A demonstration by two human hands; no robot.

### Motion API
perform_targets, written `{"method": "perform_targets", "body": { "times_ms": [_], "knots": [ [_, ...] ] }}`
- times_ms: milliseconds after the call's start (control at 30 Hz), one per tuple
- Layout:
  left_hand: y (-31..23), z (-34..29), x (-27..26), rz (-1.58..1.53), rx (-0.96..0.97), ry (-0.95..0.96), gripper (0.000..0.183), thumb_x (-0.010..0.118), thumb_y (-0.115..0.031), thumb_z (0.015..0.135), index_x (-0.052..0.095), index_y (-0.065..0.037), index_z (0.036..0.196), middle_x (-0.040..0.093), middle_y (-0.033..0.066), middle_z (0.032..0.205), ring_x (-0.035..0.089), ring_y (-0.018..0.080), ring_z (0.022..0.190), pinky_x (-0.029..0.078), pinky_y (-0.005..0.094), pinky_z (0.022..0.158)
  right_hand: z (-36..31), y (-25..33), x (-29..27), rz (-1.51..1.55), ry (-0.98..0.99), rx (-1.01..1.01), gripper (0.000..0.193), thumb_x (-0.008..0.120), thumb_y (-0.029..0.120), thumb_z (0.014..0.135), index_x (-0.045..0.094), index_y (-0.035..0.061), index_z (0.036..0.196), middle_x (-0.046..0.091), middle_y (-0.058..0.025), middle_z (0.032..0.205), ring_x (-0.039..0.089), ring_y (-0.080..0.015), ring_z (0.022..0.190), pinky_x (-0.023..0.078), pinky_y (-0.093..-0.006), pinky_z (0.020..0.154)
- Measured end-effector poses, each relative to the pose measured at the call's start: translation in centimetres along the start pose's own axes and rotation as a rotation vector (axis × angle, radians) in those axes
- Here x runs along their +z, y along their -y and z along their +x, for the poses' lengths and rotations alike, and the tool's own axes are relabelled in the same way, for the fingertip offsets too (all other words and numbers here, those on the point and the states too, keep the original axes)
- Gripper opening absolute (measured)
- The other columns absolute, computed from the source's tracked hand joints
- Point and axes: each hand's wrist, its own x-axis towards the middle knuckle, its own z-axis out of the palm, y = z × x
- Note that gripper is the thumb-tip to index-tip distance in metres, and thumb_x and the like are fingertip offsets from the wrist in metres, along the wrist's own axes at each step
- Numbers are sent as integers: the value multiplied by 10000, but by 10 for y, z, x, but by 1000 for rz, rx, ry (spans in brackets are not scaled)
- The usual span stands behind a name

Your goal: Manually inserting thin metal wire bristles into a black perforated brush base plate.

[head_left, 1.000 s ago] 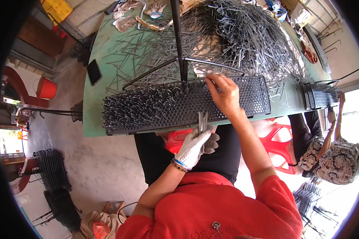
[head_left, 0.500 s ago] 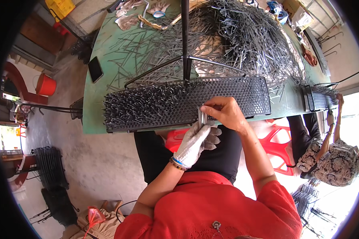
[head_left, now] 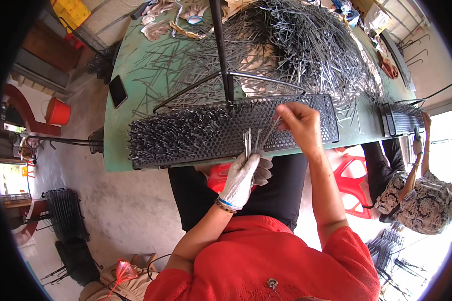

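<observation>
- Rack [head_left: 327, 123], black, perforated: metal rods [head_left: 178, 131] crowd its L half.
- R hand [head_left: 302, 128], bare, over rack's R half, pinches 1 thin rod [head_left: 271, 130]; loose pinch cd drop it.
- L hand [head_left: 242, 178], gloved, by rack's near edge, grips rod bundle [head_left: 247, 144]; slack grip cd spill some.

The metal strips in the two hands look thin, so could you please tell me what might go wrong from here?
The bare right hand pinches a strip, so it might get scratched. The other strips fan out from the gloved left hand, so one could slip and drop. The phone lies near the left edge of the table and might fall if bumped.
</observation>
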Motion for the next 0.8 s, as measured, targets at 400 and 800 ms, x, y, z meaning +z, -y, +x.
{"method": "perform_targets", "body": {
  "times_ms": [400, 800],
  "knots": [
    [5, -1, -6, -166, -132, 82, 199, 519, -230, 971, 558, -87, 1104, 678, 140, 959, 680, 190, 700, 548, 275, 541, 46, -12, 20, -255, -314, -530, 99, 686, 90, 861, 692, 15, 926, 645, -31, 715, 553, -54, 567, 428, -201, 517],
    [5, 2, -8, -91, -142, 134, 210, 515, -250, 972, 557, -81, 1089, 683, 138, 952, 685, 182, 681, 551, 264, 501, 47, -7, 30, -562, -377, -826, 112, 727, 68, 803, 684, 23, 897, 674, -93, 776, 644, -192, 599, 501, -282, 542]
  ]
}}
